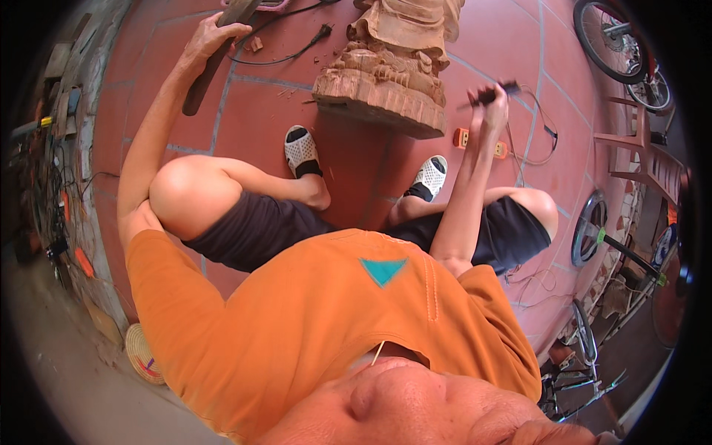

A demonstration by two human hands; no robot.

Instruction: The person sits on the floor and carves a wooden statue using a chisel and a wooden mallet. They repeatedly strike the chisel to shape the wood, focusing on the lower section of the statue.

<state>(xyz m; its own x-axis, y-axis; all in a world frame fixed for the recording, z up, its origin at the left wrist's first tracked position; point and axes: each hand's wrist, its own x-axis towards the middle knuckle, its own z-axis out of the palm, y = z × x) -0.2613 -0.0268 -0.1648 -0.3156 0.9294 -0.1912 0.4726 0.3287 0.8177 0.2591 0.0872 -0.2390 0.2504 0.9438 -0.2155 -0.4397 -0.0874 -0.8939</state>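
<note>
My left hand is at the upper left, its fingers over a long dark wooden bar and its thumb stretched to the right. On the right, my right hand is closed around a dark-handled tool; its working end is blurred, so its kind is unclear. Between my hands a carved wooden statue stands on the tiles, with a rough-cut base near my feet. The top of the statue is outside the picture.
An orange power strip and a thin cable lie by my right forearm. A black plug and wood chips lie left of the statue. Bicycle wheels and a plastic chair stand at right; clutter lines the left wall.
</note>
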